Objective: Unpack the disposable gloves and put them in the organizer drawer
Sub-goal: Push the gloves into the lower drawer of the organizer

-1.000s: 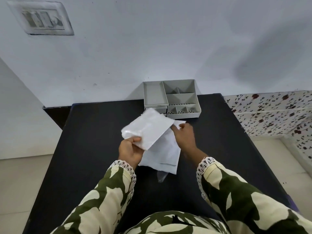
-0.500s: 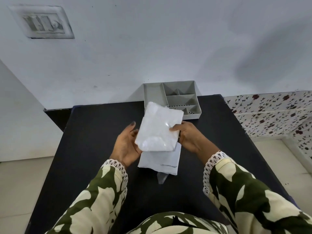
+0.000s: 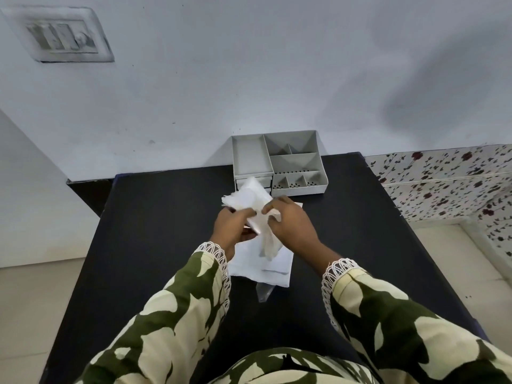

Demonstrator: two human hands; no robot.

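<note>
A crumpled white bundle of disposable gloves [image 3: 247, 198] is held above the black table [image 3: 155, 234] by both hands. My left hand [image 3: 231, 227] grips its lower left side and my right hand [image 3: 291, 223] pinches its right side, with a thin strip hanging down between them. Under the hands lies a flat white wrapper sheet [image 3: 263, 266] with a clear plastic scrap [image 3: 262, 292] at its near edge. The grey organizer [image 3: 278, 163] stands at the table's far edge against the wall; its small front drawer is partly hidden behind the gloves.
The organizer has one long left tray and several small compartments on the right. A switch plate [image 3: 62, 34] is on the wall at upper left. A floral tiled ledge [image 3: 448, 184] runs along the right side. The floor shows to the left and right of the table.
The flat white packet has been turned and bunched into a crumpled bundle. Both hands have closed in on it and moved slightly toward the organizer.
</note>
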